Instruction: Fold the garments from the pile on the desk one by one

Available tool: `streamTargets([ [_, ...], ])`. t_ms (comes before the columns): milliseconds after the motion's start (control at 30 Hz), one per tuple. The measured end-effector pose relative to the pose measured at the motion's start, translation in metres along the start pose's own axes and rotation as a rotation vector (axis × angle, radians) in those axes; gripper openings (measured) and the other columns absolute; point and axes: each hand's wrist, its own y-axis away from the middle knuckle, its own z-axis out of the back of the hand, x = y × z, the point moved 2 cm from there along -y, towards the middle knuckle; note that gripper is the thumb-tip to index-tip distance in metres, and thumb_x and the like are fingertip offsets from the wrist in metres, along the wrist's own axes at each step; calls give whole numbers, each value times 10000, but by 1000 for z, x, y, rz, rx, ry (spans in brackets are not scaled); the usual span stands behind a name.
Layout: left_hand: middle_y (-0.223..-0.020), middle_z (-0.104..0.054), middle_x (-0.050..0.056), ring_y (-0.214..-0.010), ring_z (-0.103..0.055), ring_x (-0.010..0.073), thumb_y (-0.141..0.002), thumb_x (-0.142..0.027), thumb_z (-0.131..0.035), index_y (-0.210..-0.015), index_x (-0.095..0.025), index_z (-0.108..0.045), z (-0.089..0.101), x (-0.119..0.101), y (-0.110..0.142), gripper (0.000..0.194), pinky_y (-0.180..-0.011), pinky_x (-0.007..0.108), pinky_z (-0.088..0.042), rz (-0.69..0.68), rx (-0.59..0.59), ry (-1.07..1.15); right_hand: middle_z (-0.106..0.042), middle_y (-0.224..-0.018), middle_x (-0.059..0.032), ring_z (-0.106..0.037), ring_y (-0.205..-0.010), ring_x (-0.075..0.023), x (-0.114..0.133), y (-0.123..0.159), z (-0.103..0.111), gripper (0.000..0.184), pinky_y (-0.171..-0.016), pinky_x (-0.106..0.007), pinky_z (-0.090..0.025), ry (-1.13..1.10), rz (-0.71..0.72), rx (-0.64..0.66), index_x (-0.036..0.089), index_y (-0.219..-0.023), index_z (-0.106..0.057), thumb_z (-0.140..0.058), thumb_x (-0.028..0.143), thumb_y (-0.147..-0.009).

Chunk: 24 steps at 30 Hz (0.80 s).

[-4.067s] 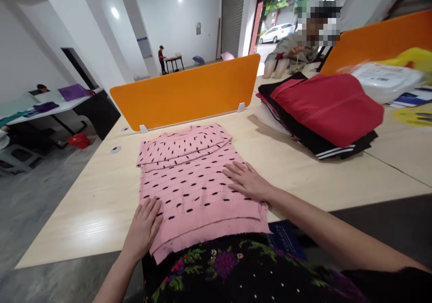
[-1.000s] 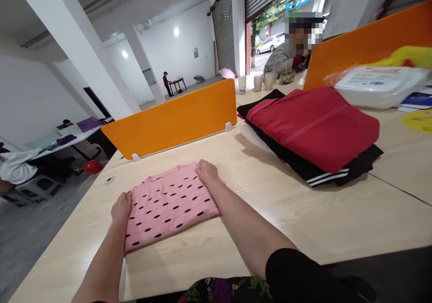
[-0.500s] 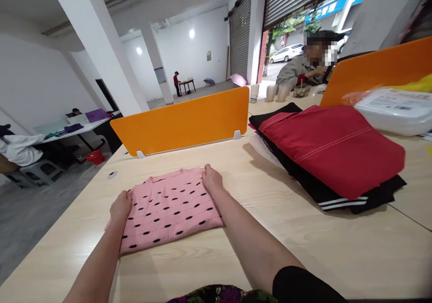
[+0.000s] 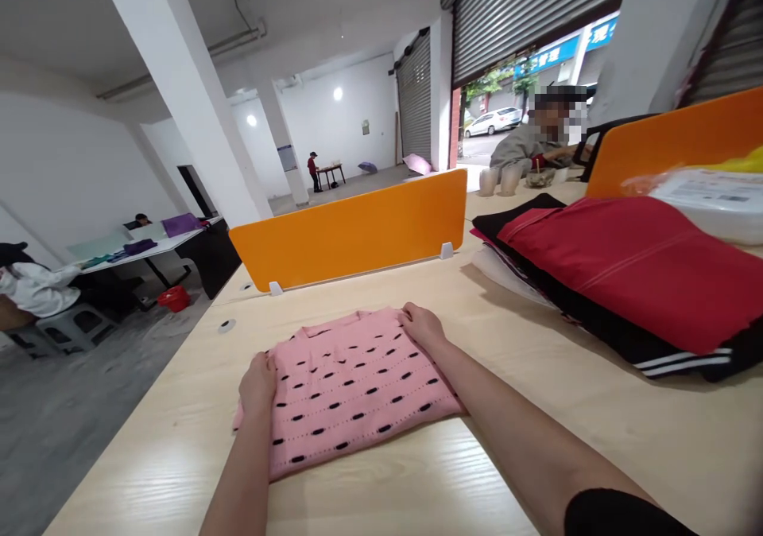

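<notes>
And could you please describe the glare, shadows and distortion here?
Head view: pale glare on the table left of the left arm and below the pink garment; soft shadow beside the clothes stack; the white pillar leans, perhaps lens distortion.

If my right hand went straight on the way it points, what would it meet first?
Past the pink top it holds, your right hand would probably meet the orange divider first, though depth is hard to judge here.

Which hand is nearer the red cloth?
Right. The right hand grips the pink top at its far right corner, left of the red cloth; the left hand is farther left, at the top's left edge.
</notes>
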Motion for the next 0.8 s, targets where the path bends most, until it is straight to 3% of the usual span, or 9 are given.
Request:
streamTargets([
  [200, -898, -687, 99, -826, -652, 270, -936, -393, -260, -919, -238, -544, -2, 3, 1, 324, -619, 338, -403, -2, 26, 79, -581, -648, 9, -547, -661, -159, -6, -6, -4, 247, -538, -245, -284, 17, 15, 8, 216, -668, -455, -517, 391, -832],
  [400, -865, -680, 95, -810, -645, 265, -931, -459, -268, -922, -228, -523, 0, 5, 3, 343, -603, 325, -397, -5, 78, 210, -655, -809, -23, -584, -753, -185, -14, -5, -6, 199, -588, -243, -325, -25, 4, -25, 219, -919, -561, -522, 397, -838],
  [567, -901, -668, 88, -800, -637, 244, -933, -418, -279, -882, -222, -504, 4, 2, 6, 302, -594, 311, -388, -20, 98, 143, -665, -805, -31, -583, -759, -174, -13, -2, -4, 215, -589, -241, -305, -53, -4, -35, 210, -865, -578, -404, 325, -917],
  [800, -916, -683, 98, -847, -647, 269, -932, -433, -262, -929, -228, -517, 8, -2, 8, 327, -621, 315, -402, -6, 153, 53, -667, -812, -37, -571, -760, -175, -12, -3, -6, 162, -595, -240, -290, 23, 17, -36, 208, -851, -587, -447, 277, -897],
])
